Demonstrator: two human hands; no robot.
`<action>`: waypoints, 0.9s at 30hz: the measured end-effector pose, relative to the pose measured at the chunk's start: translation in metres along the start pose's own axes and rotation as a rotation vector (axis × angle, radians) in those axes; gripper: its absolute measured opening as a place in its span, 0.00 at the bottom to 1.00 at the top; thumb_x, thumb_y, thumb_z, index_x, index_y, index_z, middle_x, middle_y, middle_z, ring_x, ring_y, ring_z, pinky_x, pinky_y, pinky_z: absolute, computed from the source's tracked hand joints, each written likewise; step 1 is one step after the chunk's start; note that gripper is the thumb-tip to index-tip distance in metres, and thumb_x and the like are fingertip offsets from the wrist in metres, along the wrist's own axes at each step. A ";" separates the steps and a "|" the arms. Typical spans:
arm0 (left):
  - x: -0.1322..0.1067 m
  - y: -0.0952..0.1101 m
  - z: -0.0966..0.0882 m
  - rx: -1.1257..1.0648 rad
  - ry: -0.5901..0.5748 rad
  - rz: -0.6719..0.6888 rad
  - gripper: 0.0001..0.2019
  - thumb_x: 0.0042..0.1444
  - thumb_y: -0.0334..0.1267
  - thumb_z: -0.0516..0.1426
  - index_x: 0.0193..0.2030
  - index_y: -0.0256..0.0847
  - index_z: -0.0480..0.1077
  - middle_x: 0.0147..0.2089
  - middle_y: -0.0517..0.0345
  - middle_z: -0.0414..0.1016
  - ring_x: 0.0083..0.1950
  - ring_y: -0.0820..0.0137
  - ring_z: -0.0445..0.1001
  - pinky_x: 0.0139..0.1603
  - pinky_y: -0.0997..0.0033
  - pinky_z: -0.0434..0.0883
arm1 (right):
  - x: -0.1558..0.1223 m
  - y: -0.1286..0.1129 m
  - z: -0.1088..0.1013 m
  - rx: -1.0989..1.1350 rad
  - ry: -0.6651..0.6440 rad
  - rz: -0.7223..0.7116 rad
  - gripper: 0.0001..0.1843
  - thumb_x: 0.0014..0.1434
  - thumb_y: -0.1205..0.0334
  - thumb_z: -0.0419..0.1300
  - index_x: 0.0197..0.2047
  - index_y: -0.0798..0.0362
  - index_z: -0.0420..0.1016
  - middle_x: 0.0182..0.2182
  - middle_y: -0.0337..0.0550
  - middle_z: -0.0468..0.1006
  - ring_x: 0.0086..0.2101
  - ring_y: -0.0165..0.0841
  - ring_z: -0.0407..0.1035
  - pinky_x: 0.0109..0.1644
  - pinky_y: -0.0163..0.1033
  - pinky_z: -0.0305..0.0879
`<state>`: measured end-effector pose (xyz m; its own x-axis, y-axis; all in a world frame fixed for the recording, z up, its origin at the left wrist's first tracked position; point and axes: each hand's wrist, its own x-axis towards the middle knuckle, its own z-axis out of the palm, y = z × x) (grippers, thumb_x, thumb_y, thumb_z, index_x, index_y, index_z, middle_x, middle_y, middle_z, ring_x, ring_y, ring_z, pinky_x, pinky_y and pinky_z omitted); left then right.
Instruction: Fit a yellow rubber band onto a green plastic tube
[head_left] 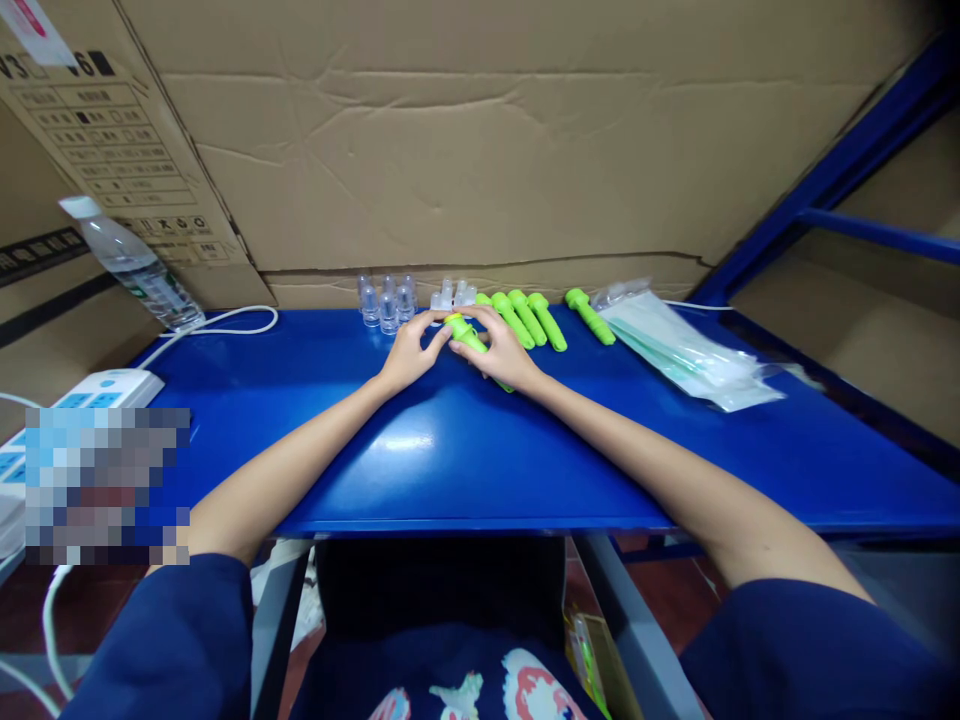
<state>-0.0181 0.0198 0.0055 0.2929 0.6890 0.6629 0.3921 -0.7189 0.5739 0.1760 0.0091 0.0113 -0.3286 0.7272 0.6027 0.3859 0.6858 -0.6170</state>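
In front of me, over the back part of the blue table, both hands meet at a lime-green plastic piece shaped like a small flashlight. My right hand is closed around its body, and the narrow end shows below the fingers. At the yellow-tipped head, my left hand pinches with thumb and fingertips. Behind the hands stand several small clear plastic caps, partly covered by the fingers. More green flashlight-shaped pieces lie in a row just beyond my right hand, and a single one rests farther right.
Larger clear domed caps stand left of the hands. A clear plastic bag lies at right. On the left are a water bottle, a white power strip and its cable. Cardboard walls the back; a blue frame borders the right.
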 end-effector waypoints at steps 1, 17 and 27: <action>0.000 0.000 -0.001 0.002 -0.004 -0.015 0.13 0.68 0.44 0.56 0.52 0.41 0.76 0.54 0.48 0.81 0.55 0.62 0.78 0.60 0.61 0.71 | 0.000 0.001 0.000 -0.007 0.004 -0.013 0.30 0.60 0.46 0.64 0.61 0.50 0.73 0.63 0.56 0.71 0.65 0.51 0.63 0.57 0.56 0.75; 0.000 0.000 -0.002 -0.081 -0.105 -0.075 0.20 0.68 0.41 0.56 0.63 0.39 0.73 0.63 0.47 0.78 0.60 0.60 0.78 0.58 0.63 0.74 | -0.005 -0.006 0.006 0.132 0.007 0.225 0.40 0.60 0.41 0.63 0.70 0.46 0.64 0.64 0.57 0.68 0.27 0.32 0.74 0.14 0.36 0.66; -0.001 0.006 -0.002 -0.145 -0.108 -0.168 0.17 0.67 0.38 0.56 0.59 0.44 0.78 0.64 0.55 0.76 0.69 0.57 0.72 0.72 0.54 0.66 | -0.004 -0.011 0.002 0.098 -0.005 0.234 0.34 0.59 0.40 0.63 0.62 0.51 0.71 0.49 0.51 0.81 0.22 0.32 0.73 0.13 0.37 0.64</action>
<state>-0.0176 0.0149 0.0087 0.3290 0.8003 0.5013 0.3167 -0.5936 0.7398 0.1718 -0.0009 0.0146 -0.2448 0.8663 0.4355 0.3669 0.4985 -0.7854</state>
